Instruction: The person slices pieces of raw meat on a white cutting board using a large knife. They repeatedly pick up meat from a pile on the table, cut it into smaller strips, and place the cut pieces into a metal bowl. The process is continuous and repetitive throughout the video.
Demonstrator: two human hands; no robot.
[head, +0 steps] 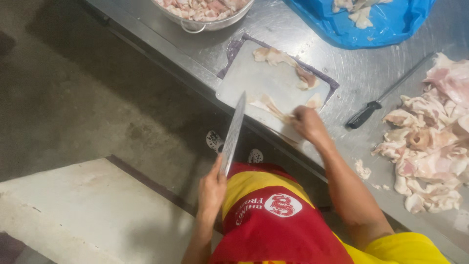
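Observation:
My left hand (pixel 211 189) grips the handle of a long knife (pixel 233 132). Its blade points up over the table's edge toward a white cutting board (pixel 254 78). My right hand (pixel 307 122) rests on the board's near right corner, with its fingers pressing on a thin strip of pale raw meat (pixel 267 105). Another piece of meat (pixel 286 61) lies along the board's far side. I wear a red and yellow apron (pixel 273 220).
The steel table (pixel 351 73) carries a large heap of raw meat pieces (pixel 435 142) on the right. A black-handled sharpening steel (pixel 386 95) lies beside the heap. A metal bowl of meat (pixel 205 12) and a blue bag (pixel 371 24) sit at the back. Concrete floor lies on the left.

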